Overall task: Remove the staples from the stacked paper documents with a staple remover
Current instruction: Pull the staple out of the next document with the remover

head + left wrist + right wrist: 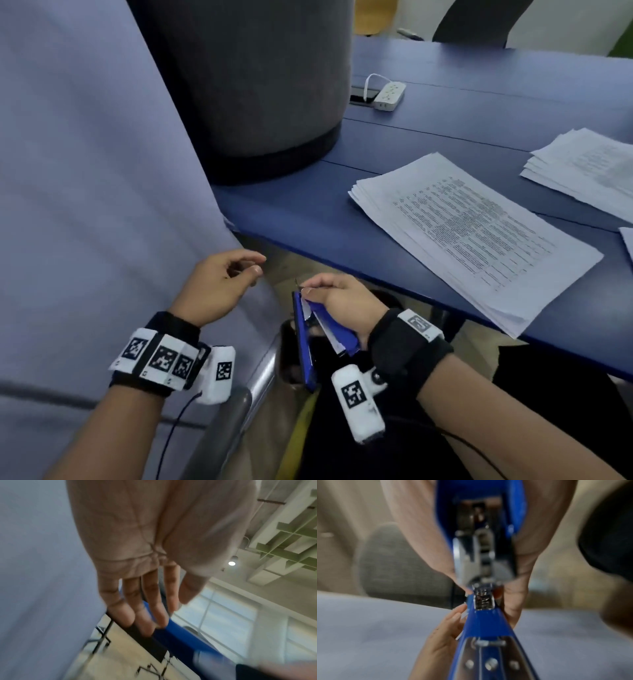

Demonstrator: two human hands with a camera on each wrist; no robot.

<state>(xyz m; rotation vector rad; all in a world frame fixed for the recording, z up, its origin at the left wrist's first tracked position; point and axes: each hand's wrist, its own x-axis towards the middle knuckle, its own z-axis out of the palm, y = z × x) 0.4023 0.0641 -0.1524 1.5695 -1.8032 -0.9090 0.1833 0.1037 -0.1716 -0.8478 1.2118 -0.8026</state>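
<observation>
The staple remover is a blue-handled tool with bright metal working parts, sitting low in the centre of the head view, below the near edge of the worktop. It is gripped in a hand, its two blue arms spread apart and its metal nose pointing toward the top of the frame. At right of centre a stack of white printed documents lies flat and angled on the worktop; another stack lies at the upper right edge.

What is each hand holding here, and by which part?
The right hand grips the blue staple remover around its upper handle, near the front end. The left hand holds nothing.
</observation>
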